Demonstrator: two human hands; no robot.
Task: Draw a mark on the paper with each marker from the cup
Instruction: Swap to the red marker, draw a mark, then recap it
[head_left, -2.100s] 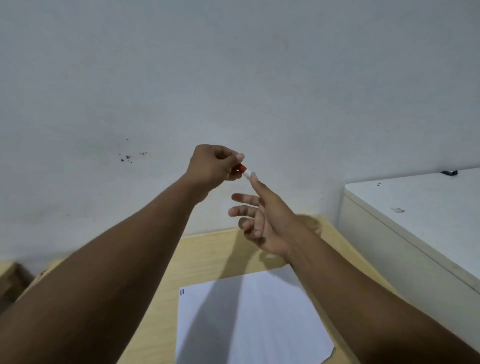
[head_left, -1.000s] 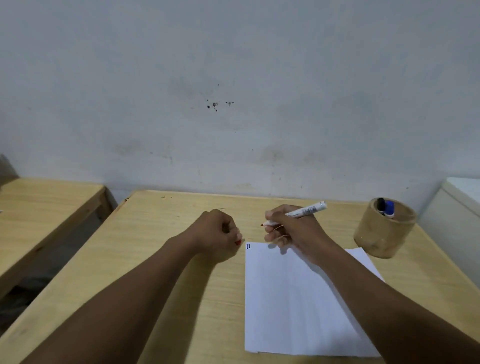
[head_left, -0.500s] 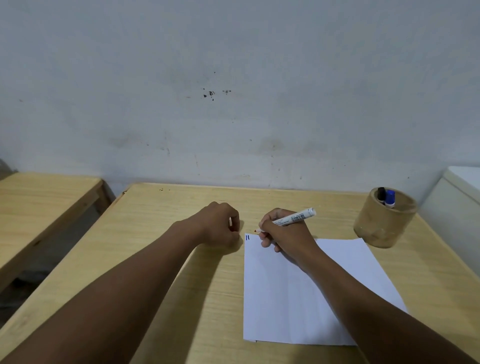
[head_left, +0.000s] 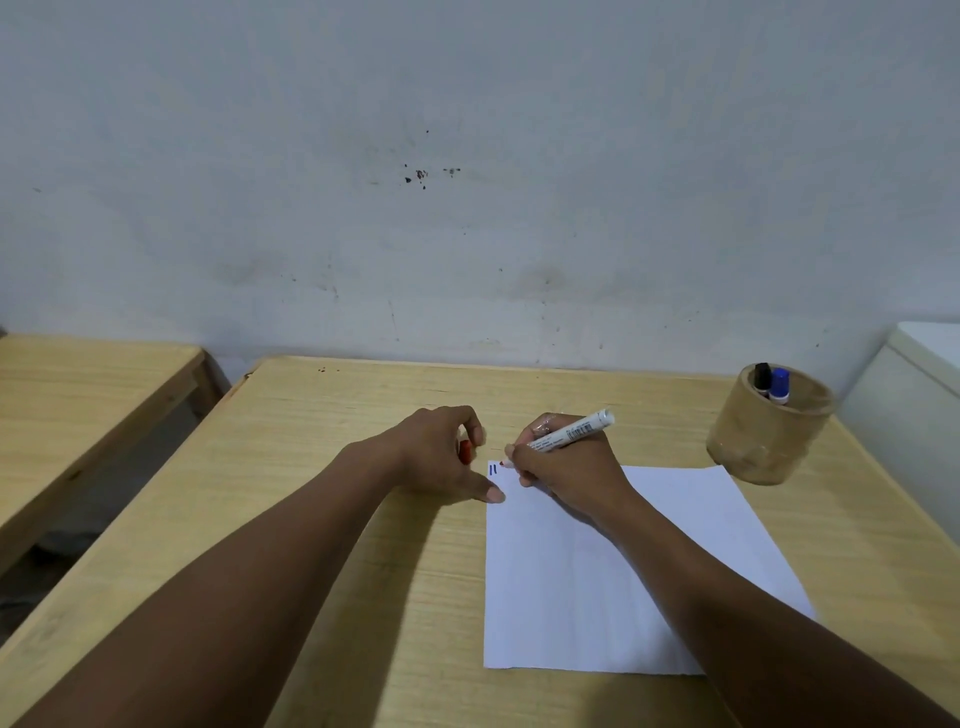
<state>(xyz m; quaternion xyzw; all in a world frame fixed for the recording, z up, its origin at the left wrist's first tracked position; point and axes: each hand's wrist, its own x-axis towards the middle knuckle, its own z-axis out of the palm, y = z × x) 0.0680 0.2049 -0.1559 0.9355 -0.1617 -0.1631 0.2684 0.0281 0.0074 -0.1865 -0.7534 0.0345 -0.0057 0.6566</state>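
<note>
A white sheet of paper (head_left: 597, 587) lies on the wooden table (head_left: 363, 519); two short dark lines (head_left: 492, 470) stand at its top left corner. My right hand (head_left: 566, 467) grips a white marker (head_left: 569, 434) with a red tip, and the tip rests at the paper's top edge just right of those lines. My left hand (head_left: 447, 457) rests on the table beside the paper, curled around the red cap (head_left: 465, 451), with its thumb touching the sheet's left edge. A tan cup (head_left: 769, 426) at the back right holds a black-capped marker (head_left: 762, 375) and a blue-capped marker (head_left: 779, 383).
A white cabinet (head_left: 914, 395) stands just right of the table, close behind the cup. A second wooden table (head_left: 78, 395) lies to the left across a gap. A grey wall runs along the table's far edge.
Both hands came down from in front of the wall to the table. The right hand brought the marker tip to the paper's top left corner; the left thumb now reaches the sheet.
</note>
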